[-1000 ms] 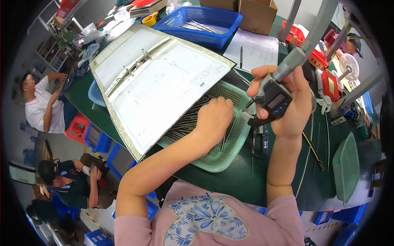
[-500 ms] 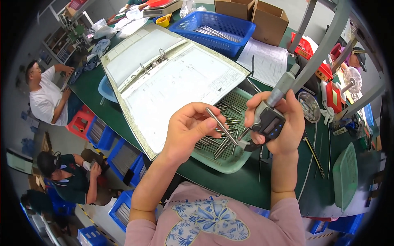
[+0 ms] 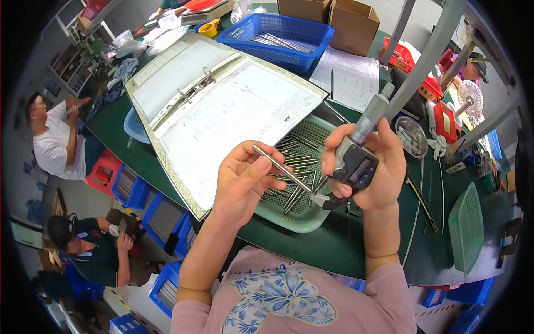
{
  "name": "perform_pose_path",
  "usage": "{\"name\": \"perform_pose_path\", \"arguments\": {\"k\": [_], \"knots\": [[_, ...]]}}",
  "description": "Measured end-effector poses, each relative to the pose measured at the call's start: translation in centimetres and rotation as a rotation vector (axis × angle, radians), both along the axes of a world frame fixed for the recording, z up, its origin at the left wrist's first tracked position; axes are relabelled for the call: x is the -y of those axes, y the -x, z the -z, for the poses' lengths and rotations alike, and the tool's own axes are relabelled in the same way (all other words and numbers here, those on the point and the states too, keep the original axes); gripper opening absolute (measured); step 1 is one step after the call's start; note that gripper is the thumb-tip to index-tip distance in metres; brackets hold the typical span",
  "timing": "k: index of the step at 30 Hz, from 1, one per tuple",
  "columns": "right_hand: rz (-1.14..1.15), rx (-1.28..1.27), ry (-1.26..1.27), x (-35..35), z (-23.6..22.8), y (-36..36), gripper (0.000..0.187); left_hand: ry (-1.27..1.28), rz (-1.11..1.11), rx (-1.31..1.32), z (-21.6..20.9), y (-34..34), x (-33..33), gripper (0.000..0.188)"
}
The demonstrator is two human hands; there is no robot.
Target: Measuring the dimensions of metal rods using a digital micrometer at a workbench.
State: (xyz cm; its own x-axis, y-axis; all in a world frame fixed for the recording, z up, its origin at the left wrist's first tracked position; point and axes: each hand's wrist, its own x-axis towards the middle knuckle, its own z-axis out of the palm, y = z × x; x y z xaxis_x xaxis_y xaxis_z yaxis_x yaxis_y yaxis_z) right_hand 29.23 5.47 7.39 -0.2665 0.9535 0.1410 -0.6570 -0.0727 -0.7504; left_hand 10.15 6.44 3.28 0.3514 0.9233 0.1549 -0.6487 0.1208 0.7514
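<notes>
Between the thumb and fingers of my left hand (image 3: 245, 181) is a thin metal rod (image 3: 282, 169), slanting down to the right. Its lower end lies at the jaws of a digital micrometer (image 3: 356, 162); whether they touch it I cannot tell. My right hand (image 3: 384, 167) is wrapped round the micrometer's frame, with the grey barrel pointing up and away. Under both hands stands a pale green plastic basket (image 3: 303, 222) holding several similar metal rods (image 3: 297, 161). My hands hide part of these rods.
An open ring binder (image 3: 222, 111) with drawings overlaps the basket's far left side. Beyond it are a blue basket (image 3: 278, 25) of rods, cardboard boxes (image 3: 353, 28) and a printed sheet with a pen (image 3: 345, 78). At right are a metal bowl (image 3: 411, 136) and an upright green basket (image 3: 466, 228).
The rod in my left hand now lies at a flatter slant. Both hands and the micrometer sit slightly further left in the picture, as does the whole scene.
</notes>
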Motion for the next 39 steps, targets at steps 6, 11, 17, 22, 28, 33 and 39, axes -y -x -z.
{"name": "perform_pose_path", "arguments": {"k": [6, 11, 17, 22, 28, 33, 39], "knots": [[-0.002, 0.018, 0.003, -0.1, 0.1, 0.0, 0.066, 0.016, -0.067, -0.074, 0.2, -0.5, 0.2, 0.015], [0.000, -0.001, 0.022, 0.0, 0.1, -0.1, 0.066, -0.104, -0.149, -0.293, 0.1, -0.8, 0.9, 0.015], [-0.029, -0.009, 0.022, -0.1, 0.0, -0.1, 0.066, -0.628, -0.230, -0.852, -1.6, -0.5, 1.5, 0.018], [-0.066, 0.084, -0.021, 0.2, 0.1, -0.1, 0.066, -0.647, -0.133, -0.958, -2.5, -0.3, 1.9, 0.015], [-0.102, 0.187, -0.030, 0.5, 0.2, 0.0, 0.064, -0.633, -0.008, -0.975, -3.1, 0.4, 1.9, 0.012], [-0.165, 0.261, -0.023, 0.7, 0.1, 0.0, 0.062, -0.759, 0.039, -0.981, -3.3, 0.5, 1.7, 0.010], [-0.169, 0.349, -0.008, 0.6, 0.1, 0.5, 0.066, -0.770, 0.119, -1.050, -3.8, 0.5, 1.5, 0.007]]}}
